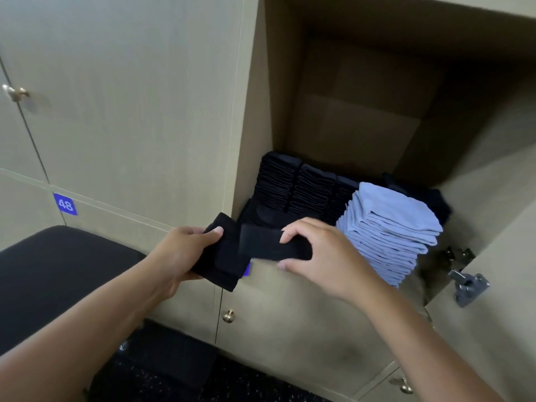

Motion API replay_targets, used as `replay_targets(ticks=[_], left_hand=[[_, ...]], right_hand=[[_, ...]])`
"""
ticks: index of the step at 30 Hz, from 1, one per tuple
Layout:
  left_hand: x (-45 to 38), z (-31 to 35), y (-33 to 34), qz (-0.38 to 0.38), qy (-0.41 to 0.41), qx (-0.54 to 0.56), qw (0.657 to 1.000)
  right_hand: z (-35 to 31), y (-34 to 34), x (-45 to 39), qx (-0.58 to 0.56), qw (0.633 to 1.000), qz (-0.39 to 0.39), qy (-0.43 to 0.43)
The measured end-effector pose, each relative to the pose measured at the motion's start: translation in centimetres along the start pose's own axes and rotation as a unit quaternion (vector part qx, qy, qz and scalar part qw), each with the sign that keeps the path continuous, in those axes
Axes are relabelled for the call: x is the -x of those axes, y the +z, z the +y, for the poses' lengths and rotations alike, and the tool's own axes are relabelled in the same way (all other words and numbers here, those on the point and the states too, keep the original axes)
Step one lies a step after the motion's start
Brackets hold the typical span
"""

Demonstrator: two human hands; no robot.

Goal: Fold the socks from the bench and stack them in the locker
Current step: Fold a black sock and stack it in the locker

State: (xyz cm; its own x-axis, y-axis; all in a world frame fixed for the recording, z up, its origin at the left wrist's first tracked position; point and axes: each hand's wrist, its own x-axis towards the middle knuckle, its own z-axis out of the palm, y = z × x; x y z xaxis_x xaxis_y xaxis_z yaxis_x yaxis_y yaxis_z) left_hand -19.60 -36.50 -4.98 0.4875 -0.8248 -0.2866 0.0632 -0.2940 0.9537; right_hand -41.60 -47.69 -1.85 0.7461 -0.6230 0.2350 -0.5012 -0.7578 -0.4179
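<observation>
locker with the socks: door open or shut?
Open. The locker interior shows, black stacks and blue stack inside; its hinge is exposed.

sock stacks [388, 227] sit in the locker [362, 111], right of the bench [58, 274].

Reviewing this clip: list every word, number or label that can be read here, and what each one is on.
"48": white digits on a blue tag on the closed locker door at left.
A second blue tag sits below the open locker, mostly hidden behind the black sock that both hands hold; unreadable.
No other text shows.
</observation>
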Motion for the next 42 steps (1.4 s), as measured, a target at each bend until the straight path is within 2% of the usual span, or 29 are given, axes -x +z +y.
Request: replay_targets(ticks=[4, 8, 13, 24, 35, 38, 42], left_hand=[[-0.2, -0.5, 0.6, 0.021, 0.026, -0.048, 0.998], [-0.3, -1.9, 1.8, 0.000, 0.029, -0.097, 0.995], [-0.2, -1.9, 2.1, 0.033, 0.057, -0.142, 0.988], [-0.3, -1.8, 2.7, 0.024, 0.072, -0.157, 0.985], [-0.2, -1.3, 2.4, 0.008, 0.056, -0.071, 0.996], [-0.1, -1.1, 2.2, -0.006, 0.052, -0.040, 0.998], [-0.2, -0.6, 1.8, -0.025, 0.055, 0.007, 0.998]], right_hand=[[1.1, -2.0, -1.8, 0.005, 0.999, 0.044, 0.027], [1.6, -3.3, -5.0, 0.024, 0.997, 0.060, 0.035], [2.1, -3.6, -8.8, 0.062, 0.997, 0.027, 0.043], [3.6, -0.1, -11.9, 0.093, 0.992, -0.074, 0.047], [4.3, 1.2, -12.2, 0.076, 0.989, -0.117, 0.049], [3.9, 0.7, -11.6, 0.075, 0.991, -0.098, 0.049], [2.6, 0.5, -9.8, 0.016, 1.000, 0.018, 0.012]])
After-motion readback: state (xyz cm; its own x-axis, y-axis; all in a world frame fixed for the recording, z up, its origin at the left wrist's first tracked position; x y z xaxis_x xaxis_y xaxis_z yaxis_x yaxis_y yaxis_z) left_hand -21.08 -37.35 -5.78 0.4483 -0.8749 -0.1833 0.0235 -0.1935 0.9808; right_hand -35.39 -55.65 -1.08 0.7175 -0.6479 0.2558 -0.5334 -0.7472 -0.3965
